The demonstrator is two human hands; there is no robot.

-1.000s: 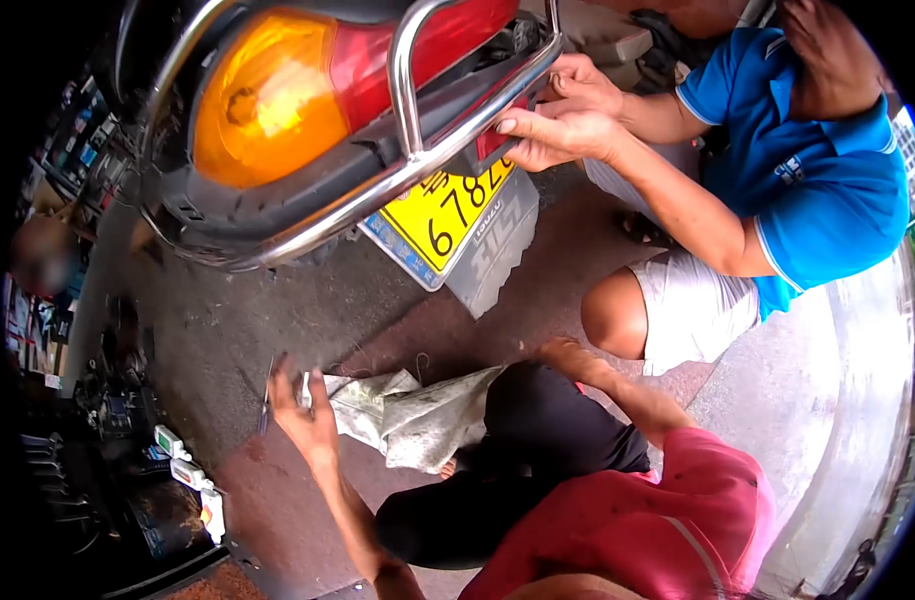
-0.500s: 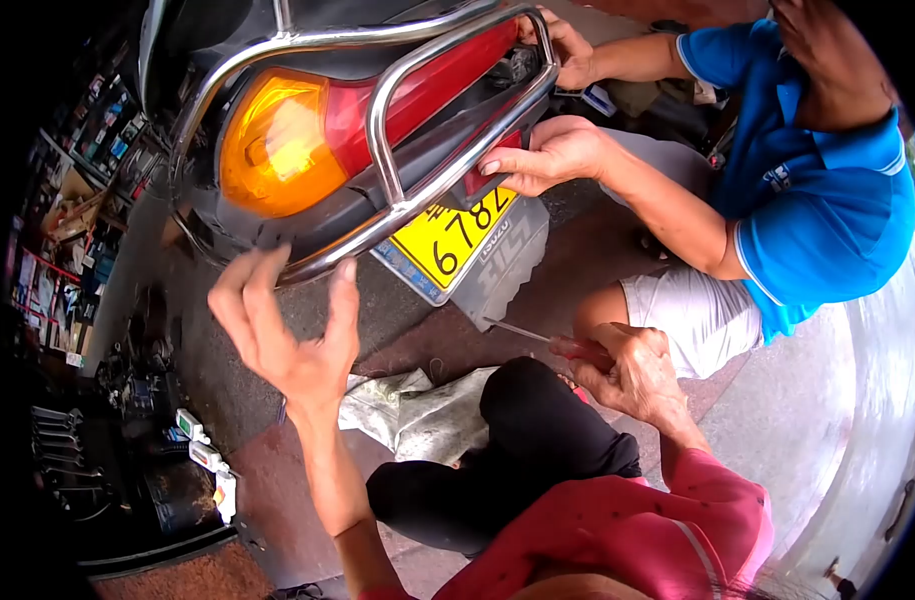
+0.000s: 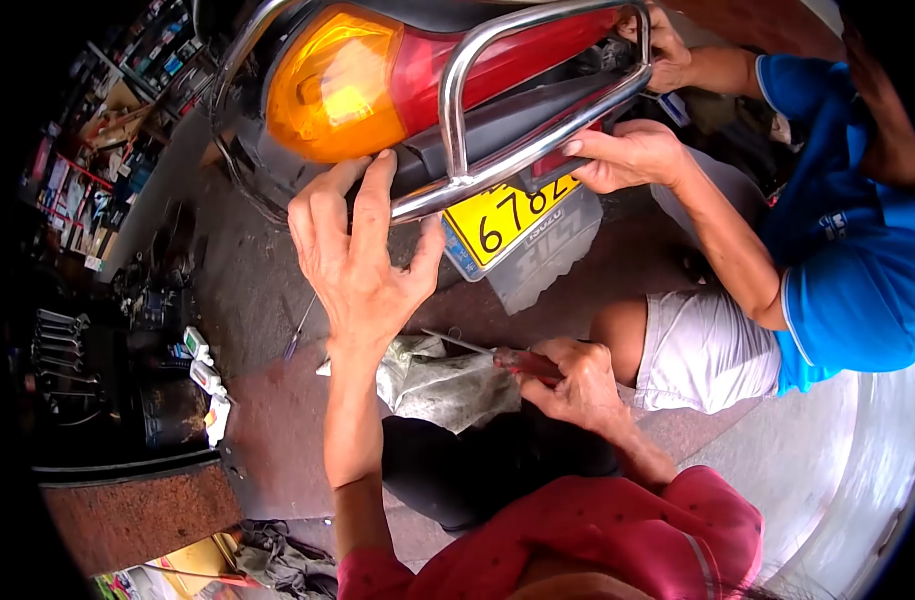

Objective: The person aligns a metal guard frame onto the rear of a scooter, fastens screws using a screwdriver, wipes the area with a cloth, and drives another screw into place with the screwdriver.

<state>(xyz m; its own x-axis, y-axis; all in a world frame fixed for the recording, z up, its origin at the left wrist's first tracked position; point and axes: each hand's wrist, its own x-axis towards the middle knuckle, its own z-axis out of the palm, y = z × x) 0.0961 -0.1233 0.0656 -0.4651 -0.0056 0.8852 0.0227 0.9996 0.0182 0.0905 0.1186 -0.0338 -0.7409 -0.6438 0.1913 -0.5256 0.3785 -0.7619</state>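
My left hand (image 3: pixel 362 250) reaches up to the rear of a motorbike, fingers apart. Its fingertips touch the dark plastic under the orange and red tail light (image 3: pixel 337 85), and the thumb is below the chrome rail (image 3: pixel 522 155). In my right hand (image 3: pixel 582 385) is a screwdriver (image 3: pixel 525 364) with a red handle, its thin shaft pointing left, away from the motorbike. Below the rail hangs a yellow number plate (image 3: pixel 507 225) on a grey mudflap (image 3: pixel 549 262). A co-worker's hand (image 3: pixel 637 155) holds the red part under the rail; their other hand (image 3: pixel 667 50) is at the light's far end.
The co-worker in a blue shirt (image 3: pixel 857 300) sits close on the right. A crumpled pale sack (image 3: pixel 442 385) lies on the floor by my knees. Wrenches (image 3: pixel 62 350) hang at the left, near cluttered shelves (image 3: pixel 87 170). Dark cloth (image 3: pixel 287 560) lies at the lower left.
My left hand has risen from below the rail to touch the plastic under the light. My right hand has moved left with the screwdriver. The view has shifted.
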